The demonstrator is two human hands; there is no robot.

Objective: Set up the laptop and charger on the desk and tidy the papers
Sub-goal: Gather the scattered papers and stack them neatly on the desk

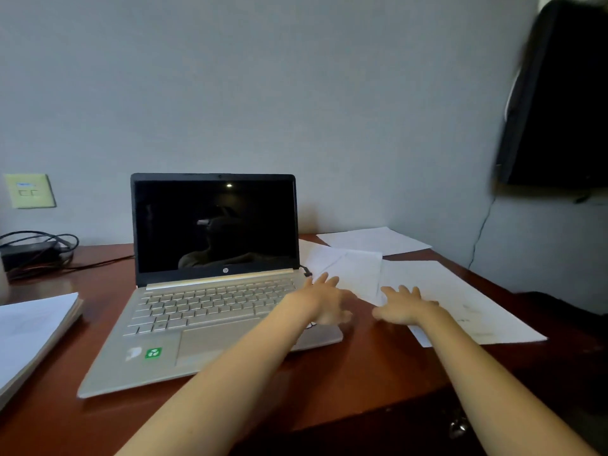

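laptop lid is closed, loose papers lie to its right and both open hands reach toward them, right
No: the head view shows the laptop lid open, screen dark. The loose papers do lie to its right, and the open left hand and right hand reach toward them.

An open silver laptop sits on the reddish-brown wooden desk, turned slightly, its lid upright and its screen dark. A green sticker marks the palm rest left of the touchpad. The black charger brick lies at the desk's far left by the wall, with its dark cable looped over it and trailing toward the laptop's back. Loose white paper sheets lie scattered and overlapping to the right of the laptop. A thick stack of white paper lies at the left edge.
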